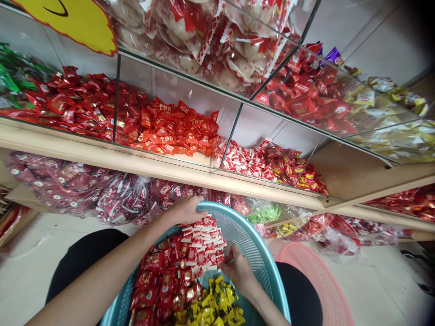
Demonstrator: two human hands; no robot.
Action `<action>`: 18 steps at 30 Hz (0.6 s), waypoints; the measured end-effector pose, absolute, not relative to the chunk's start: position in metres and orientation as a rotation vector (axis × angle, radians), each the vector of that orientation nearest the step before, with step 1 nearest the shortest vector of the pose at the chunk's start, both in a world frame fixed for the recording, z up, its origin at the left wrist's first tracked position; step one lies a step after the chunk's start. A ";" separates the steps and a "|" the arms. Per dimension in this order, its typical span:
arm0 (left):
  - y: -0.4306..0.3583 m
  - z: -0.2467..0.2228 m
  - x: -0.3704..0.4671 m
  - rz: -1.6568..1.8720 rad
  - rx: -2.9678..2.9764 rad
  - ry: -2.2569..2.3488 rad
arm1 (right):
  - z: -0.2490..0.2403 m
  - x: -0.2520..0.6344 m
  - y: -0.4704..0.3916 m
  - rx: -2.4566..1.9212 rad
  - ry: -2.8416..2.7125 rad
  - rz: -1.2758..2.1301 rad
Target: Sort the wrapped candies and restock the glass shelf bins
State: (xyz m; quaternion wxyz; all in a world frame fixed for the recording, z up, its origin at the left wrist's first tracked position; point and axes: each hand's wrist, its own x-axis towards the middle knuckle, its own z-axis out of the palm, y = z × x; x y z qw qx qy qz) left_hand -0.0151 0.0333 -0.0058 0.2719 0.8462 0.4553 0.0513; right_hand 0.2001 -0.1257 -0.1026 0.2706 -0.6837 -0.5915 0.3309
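Observation:
A blue plastic basket (pixel 273 267) rests between the person's knees. Inside it lie dark red candies (pixel 154 280) on the left, red-and-white candies (pixel 205 244) at the top and yellow candies (pixel 217 303) at the bottom. My left hand (pixel 190 209) is at the basket's upper rim, touching the top of the red-and-white candies; its fingertips are partly hidden. At the right edge of these candies is my right hand (pixel 239 271), its fingers bent together; whatever they hold is too small to make out.
Glass-fronted shelves with red candies (pixel 180 129) stand ahead, above a wooden ledge (pixel 163 174). Bagged candies (pixel 125 199) lie beneath. A pink basket (pixel 317 280) stands on the floor at the right. A yellow sign (pixel 73 22) hangs at the upper left.

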 end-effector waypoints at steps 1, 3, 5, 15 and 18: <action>0.033 -0.006 -0.015 0.134 2.268 1.225 | -0.105 0.200 -0.125 -1.835 -1.576 0.917; 0.033 -0.005 -0.016 0.125 2.244 1.224 | -0.109 0.201 -0.125 -1.816 -1.541 0.965; 0.033 -0.005 -0.016 0.134 2.240 1.221 | -0.112 0.203 -0.124 -1.814 -1.506 0.986; 0.032 -0.005 -0.015 0.133 2.308 1.238 | -0.079 0.196 -0.122 -1.735 -1.305 1.258; 0.031 -0.003 -0.015 0.127 2.300 1.246 | -0.065 0.203 -0.122 -1.759 -1.391 1.229</action>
